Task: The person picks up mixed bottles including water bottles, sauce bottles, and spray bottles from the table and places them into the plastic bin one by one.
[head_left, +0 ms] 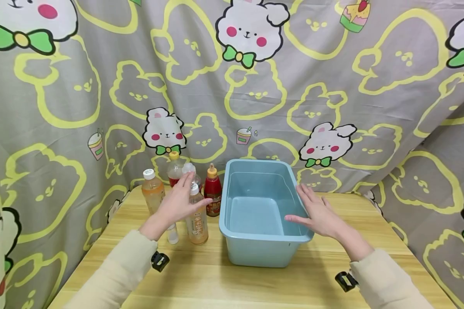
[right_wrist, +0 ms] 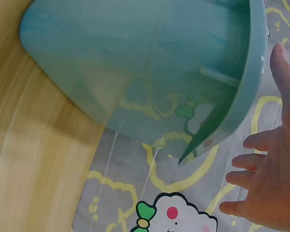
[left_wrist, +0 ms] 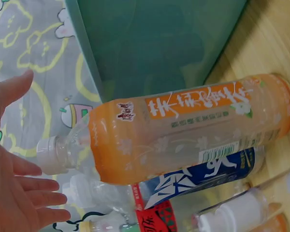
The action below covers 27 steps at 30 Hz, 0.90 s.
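My left hand (head_left: 178, 201) hovers over a group of bottles with its fingers spread and holds nothing. Just below it stands an orange-labelled drink bottle (left_wrist: 183, 133) with a white cap; a blue-labelled bottle (left_wrist: 208, 174) is behind that. A second orange drink bottle (head_left: 153, 193), a yellow-capped bottle (head_left: 174, 167) and a small white-capped container (head_left: 172, 235) are also near this hand. A red sauce bottle (head_left: 213, 193) stands beside the blue plastic tub (head_left: 261, 253). Over the tub's right rim is my right hand (head_left: 320, 213), fingers extended, gripping nothing.
The tub stands upright on a wooden table (head_left: 189, 274), its inside showing no contents. A grey curtain (head_left: 205, 98) with cartoon prints hangs behind the table and along both sides.
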{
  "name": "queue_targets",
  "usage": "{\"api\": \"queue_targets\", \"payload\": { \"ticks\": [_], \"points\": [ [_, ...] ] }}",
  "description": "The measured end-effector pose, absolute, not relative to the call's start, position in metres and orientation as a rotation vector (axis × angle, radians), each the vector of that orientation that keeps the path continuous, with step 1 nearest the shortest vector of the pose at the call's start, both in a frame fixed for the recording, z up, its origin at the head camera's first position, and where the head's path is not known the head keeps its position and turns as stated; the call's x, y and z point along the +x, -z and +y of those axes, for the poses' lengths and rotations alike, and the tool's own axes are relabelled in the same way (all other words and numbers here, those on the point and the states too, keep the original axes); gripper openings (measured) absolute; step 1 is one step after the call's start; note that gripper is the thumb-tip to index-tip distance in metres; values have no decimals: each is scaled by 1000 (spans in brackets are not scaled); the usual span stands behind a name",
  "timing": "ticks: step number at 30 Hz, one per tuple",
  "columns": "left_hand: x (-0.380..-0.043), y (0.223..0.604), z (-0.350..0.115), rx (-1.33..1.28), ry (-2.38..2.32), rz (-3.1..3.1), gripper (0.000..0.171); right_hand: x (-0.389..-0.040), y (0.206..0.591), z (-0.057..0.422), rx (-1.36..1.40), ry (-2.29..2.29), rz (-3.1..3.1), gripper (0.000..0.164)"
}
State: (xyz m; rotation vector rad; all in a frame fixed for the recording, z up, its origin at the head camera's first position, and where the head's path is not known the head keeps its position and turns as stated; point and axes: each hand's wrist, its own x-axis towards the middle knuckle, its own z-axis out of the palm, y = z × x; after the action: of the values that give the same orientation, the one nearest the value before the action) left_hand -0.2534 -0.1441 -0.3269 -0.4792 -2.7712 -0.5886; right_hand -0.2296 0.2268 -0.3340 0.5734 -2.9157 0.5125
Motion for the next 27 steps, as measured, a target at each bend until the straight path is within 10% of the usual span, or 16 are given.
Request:
{"api": "queue_targets", "payload": {
  "ticks": [27],
  "points": [
    [-257,354,-140,-351,1026,-2351,51,-210,361,218,645,-673,-2863,101]
  ]
}}
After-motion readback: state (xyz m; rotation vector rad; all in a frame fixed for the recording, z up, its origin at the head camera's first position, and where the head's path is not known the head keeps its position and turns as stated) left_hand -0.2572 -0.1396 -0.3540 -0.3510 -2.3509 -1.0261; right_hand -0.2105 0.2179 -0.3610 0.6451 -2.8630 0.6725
